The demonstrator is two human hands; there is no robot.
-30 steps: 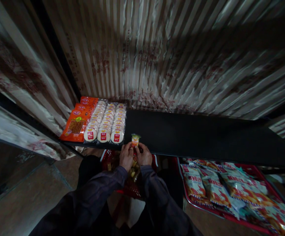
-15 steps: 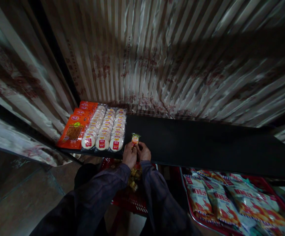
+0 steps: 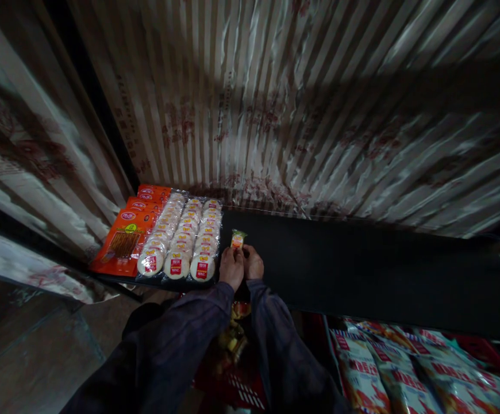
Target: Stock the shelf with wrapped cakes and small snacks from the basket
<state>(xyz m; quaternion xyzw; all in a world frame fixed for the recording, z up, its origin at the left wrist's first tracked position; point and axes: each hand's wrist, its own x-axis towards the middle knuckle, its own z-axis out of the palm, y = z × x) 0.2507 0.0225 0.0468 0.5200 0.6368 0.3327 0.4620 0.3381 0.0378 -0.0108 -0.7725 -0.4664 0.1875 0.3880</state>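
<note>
A small wrapped snack packet (image 3: 238,238), green at its top edge with a red and orange label, is pinched between my two hands above the black shelf (image 3: 345,259). My left hand (image 3: 231,267) grips its lower left side, and my right hand (image 3: 253,264) closes on its lower right. The fingers hide the packet's bottom part. Just left of my hands lie overlapping rows of round white rice crackers (image 3: 202,267) in clear wrappers. Orange snack bags (image 3: 120,244) overlap at the shelf's left end.
Below the shelf, between my forearms, a red basket (image 3: 245,391) holds more small yellowish packets (image 3: 233,339). Another red basket at lower right contains white and orange bags (image 3: 366,374). Striped, wrinkled sheeting (image 3: 267,103) hangs behind the shelf, and a dark post (image 3: 99,98) rises at left.
Both hands, still holding the snack packet, have shifted slightly farther over the shelf, away from its front edge. The camera view has tilted a little, so the shelf and baskets appear lower.
</note>
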